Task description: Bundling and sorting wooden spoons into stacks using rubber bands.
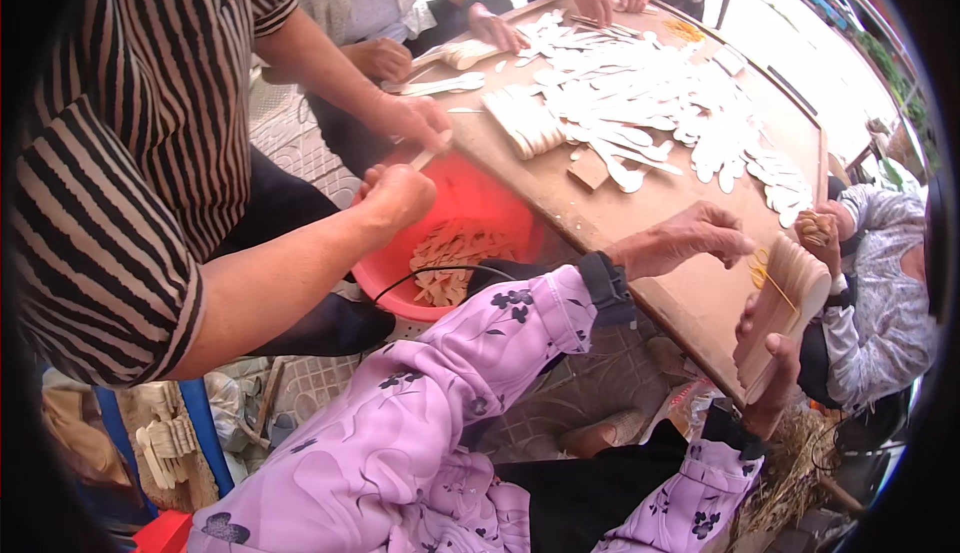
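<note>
My right hand [772,378] grips a thick stack of pale wooden spoons [790,288] at its lower end, and the stack tilts with its rounded ends up. A yellow rubber band [777,291] crosses the stack. Stretched toward the stack from the left, my left hand [690,240] has bent fingers that look apart, with nothing visible in them. Beyond its fingertips, several loose yellow rubber bands [758,268] lie at the table's edge, partly behind the stack.
Loose wooden spoons [640,93] heap across the brown table [520,168]. A bundled stack [525,121] lies nearer. At left, a person in stripes [400,198] works over a red basket [375,278] holding wooden pieces. Other people's hands [590,1] work at the far side; another person [880,293] sits right.
</note>
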Tool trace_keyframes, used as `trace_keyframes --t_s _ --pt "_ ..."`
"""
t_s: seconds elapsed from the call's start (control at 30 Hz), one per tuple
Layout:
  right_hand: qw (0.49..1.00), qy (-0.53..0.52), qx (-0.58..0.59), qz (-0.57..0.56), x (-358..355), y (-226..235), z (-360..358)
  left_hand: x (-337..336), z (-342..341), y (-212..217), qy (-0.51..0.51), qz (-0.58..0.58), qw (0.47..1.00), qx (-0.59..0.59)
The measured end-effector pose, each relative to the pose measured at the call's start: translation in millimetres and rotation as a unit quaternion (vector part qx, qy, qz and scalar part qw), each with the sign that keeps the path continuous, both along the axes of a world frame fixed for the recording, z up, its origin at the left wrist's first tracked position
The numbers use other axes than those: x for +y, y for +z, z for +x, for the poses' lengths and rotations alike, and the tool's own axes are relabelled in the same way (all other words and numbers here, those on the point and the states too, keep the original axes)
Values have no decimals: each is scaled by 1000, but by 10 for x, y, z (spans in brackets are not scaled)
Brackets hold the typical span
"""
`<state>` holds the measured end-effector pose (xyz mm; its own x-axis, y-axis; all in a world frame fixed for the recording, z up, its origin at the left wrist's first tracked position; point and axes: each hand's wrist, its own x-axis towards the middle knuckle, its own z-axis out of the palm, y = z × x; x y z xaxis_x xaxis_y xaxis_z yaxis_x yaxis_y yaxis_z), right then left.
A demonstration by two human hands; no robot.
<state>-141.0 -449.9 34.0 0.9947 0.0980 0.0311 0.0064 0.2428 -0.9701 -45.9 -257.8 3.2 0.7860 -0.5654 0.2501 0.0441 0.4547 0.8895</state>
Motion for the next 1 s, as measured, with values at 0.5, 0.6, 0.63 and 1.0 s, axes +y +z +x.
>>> trace_keyframes --t_s 0.5,0.6,0.63,1.0 --pt "1000 10 6 22 -69 18 56 -56 -66 -93 -83 -113 978 155" --pt "1000 17 10 24 -40 32 64 -20 -113 -38 -79 -127 974 172" --pt "999 13 11 30 -24 47 49 -32 -128 -13 -76 -125 971 188" --pt "992 123 36 6 73 26 38 107 -7 -238 -136 -55 930 338"
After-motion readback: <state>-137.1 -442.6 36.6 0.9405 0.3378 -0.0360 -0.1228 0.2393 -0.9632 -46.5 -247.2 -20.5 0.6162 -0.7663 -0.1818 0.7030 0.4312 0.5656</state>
